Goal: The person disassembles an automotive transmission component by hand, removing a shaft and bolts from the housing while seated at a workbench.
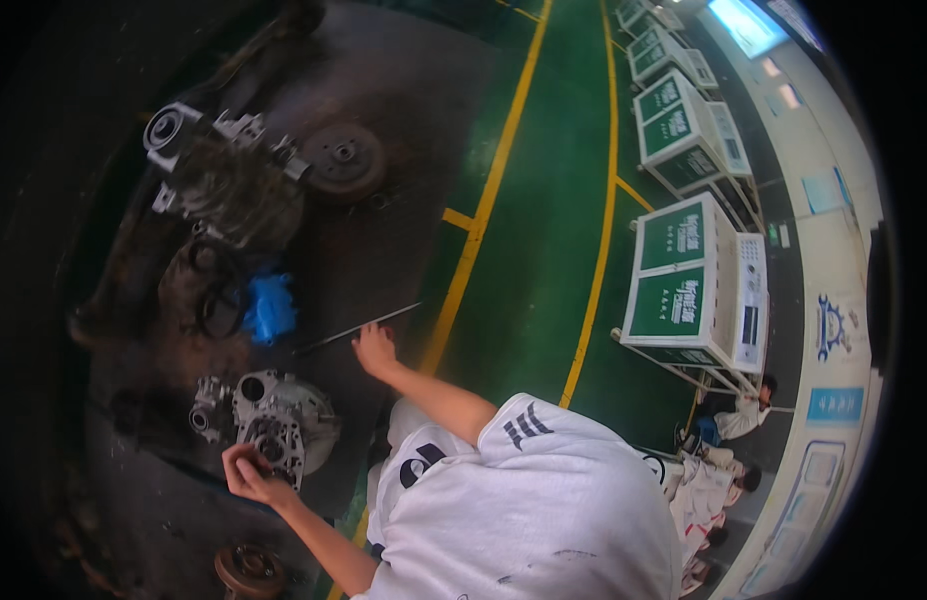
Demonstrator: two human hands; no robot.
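The near edge of the dark, flat-topped bench [409,225] runs just in front of my body, and beyond it lies the smooth green floor [544,200] with yellow painted lines [499,165]. The widest open room on the top is to my right, between the edge and the rusty brown round metal drum [344,160]. A thin, straight, silvery metal rod [329,342] slants across the near part of that room, one tip reaching toward the edge.

My right hand [375,348] is at the rod, fingers bent; I cannot tell whether they grip it or only lie against it. My left hand [252,474] is turned partly upward with the fingers loosely curled, over the near side of the silver-grey cast-metal gear housing [309,425]; whether it touches the metal or holds anything small, I cannot tell.

Straight across from the rod, a bright blue crumpled bundle [271,310] blocks the way, with dark looped bands [206,315] just behind it. Farther right, a larger grey metal casing [234,185] stands next to the drum. On my left lies a brown round metal disc [251,572]. White-and-green cabinets [684,280] line the floor behind me.
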